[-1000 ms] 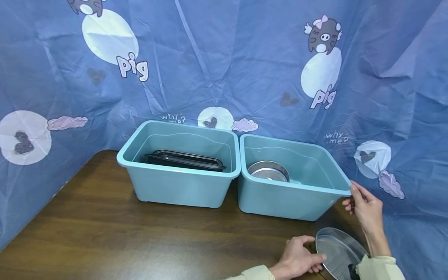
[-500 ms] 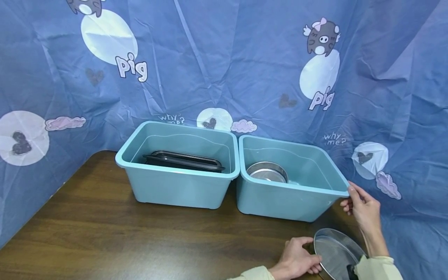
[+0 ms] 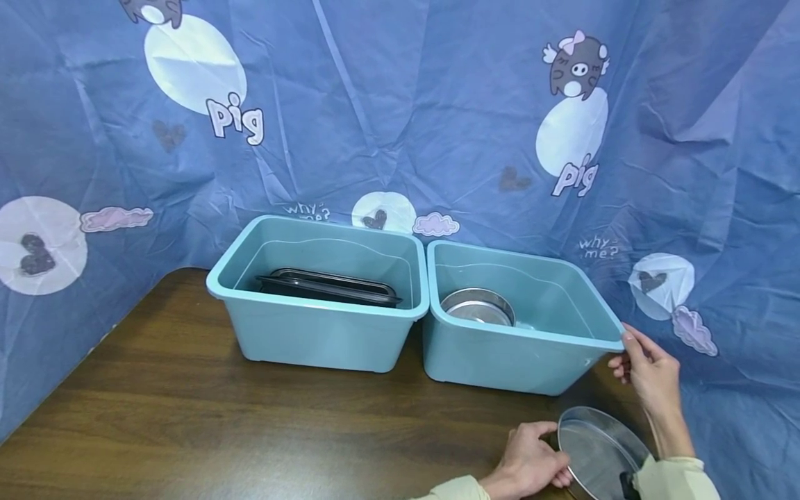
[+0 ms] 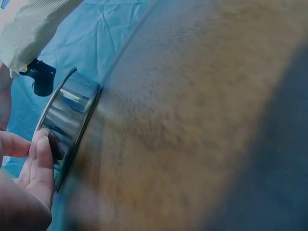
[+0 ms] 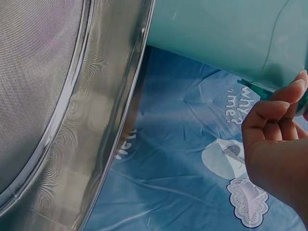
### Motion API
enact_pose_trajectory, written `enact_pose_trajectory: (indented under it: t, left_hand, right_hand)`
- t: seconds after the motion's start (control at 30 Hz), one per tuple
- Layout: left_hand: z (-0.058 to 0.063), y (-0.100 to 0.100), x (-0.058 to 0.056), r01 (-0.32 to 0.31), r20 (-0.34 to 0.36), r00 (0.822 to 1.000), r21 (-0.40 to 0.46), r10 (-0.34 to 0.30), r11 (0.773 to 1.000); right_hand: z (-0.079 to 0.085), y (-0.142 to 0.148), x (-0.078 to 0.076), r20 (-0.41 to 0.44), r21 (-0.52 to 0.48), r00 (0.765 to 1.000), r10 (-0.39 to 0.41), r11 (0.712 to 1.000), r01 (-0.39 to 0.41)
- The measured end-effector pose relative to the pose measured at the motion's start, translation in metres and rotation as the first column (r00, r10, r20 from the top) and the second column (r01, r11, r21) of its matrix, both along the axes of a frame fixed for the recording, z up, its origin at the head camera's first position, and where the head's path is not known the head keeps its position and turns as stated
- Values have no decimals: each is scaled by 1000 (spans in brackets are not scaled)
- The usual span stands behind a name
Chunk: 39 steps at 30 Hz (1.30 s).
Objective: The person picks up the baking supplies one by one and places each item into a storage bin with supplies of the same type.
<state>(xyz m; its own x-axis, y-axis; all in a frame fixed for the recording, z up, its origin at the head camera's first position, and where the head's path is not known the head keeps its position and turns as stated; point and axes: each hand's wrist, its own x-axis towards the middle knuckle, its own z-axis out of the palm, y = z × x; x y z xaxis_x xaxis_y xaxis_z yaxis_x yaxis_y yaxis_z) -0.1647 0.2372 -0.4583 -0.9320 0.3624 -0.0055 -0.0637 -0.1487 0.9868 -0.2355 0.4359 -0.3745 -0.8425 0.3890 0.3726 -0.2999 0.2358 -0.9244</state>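
A round metal sieve (image 3: pixel 596 451) with a fine mesh (image 5: pixel 33 72) is at the table's right front. My left hand (image 3: pixel 528 458) pinches its rim at the left side, thumb over the edge; the left wrist view shows the fingers against the shiny side wall (image 4: pixel 72 106). My right hand (image 3: pixel 653 375) holds the right front corner of the right blue-green plastic bin (image 3: pixel 500 357), thumb on top and fingers curled beneath the rim. Inside that bin lies a round metal-walled item (image 3: pixel 478 307). My right sleeve hides part of the sieve.
A second blue-green bin (image 3: pixel 319 337) stands close beside the first on the left, with black trays (image 3: pixel 331 287) leaning in it. Both bins stand on a brown wooden table (image 3: pixel 250 430). Behind hangs a blue printed cloth (image 3: pixel 400 104).
My left hand and the sieve have shifted very slightly to the left. The right hand stays on the bin's corner, and both bins stand as before.
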Motion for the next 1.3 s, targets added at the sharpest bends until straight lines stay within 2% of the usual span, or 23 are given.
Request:
enact_pose_trajectory:
  t: [0.1, 0.2, 0.23, 0.37, 0.43, 0.47, 0.6, 0.97, 1.3]
  left_hand:
    - [0, -1, 0, -11, -16, 1000, -13, 10, 1000]
    - [0, -2, 0, -20, -22, 1000, -25, 19, 999]
    - [0, -2, 0, -21, -18, 1000, -24, 21, 999]
    - [0, -3, 0, -25, -14, 1000, -17, 25, 1000]
    - [1, -4, 0, -29, -21, 999, -11, 29, 1000]
    - [1, -4, 0, -31, -26, 999, -12, 31, 999]
    - [2, -6, 0, -37, -36, 999, -10, 37, 999]
    - [3, -16, -2, -38, -77, 996, 34, 41, 999]
    - [9, -24, -3, -19, -47, 999, 26, 20, 999]
  right_hand:
    - [3, -2, 2, 45, -6, 999, -10, 1000, 10]
    - [2, 0, 1, 43, -2, 999, -3, 1000, 3]
    - [-1, 2, 0, 16, -21, 1000, 15, 1000, -15]
    - [0, 1, 0, 8, 10, 1000, -2, 1000, 2]
    - [3, -1, 0, 30, -4, 999, -17, 1000, 17]
    - [7, -4, 1, 71, 15, 996, -45, 999, 44]
    - [12, -10, 3, 112, -37, 992, -56, 997, 61]
    - [12, -10, 5, 111, -50, 993, -44, 998, 49]
    - [12, -9, 4, 149, -49, 987, -55, 997, 63]
